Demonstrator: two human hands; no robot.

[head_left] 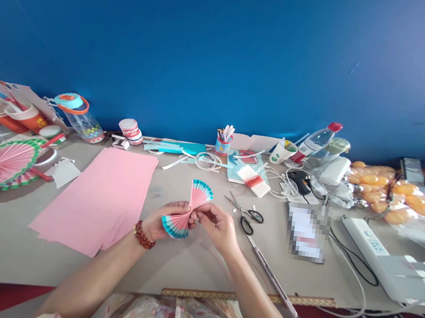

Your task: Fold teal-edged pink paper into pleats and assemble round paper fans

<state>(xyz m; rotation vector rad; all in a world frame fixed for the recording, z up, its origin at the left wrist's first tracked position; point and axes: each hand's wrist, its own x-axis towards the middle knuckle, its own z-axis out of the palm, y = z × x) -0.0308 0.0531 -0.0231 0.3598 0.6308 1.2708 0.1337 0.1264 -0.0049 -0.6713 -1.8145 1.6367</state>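
My left hand (160, 221) is closed round the middle of a pleated paper fan (200, 195), pink with blue edges. The folded paper is pinched at its centre, so its two ends spread out like a bow tie. My right hand (219, 226) meets it there, thumb and forefinger pinched together on what looks like a thin red thread; a faint strand trails below this hand. Right of the hands lie black-handled scissors (247, 217) with their blades apart. Red thread (253, 180) is wound round a white block farther back.
Pink paper sheets (94, 195) lie at left, beside a finished pink-green fan (4, 165). A paper knife (273, 276) overhangs the front edge. A phone (306, 233), power strip (376, 253), glue gun (299, 181), and bottle (316, 141) stand or lie at right.
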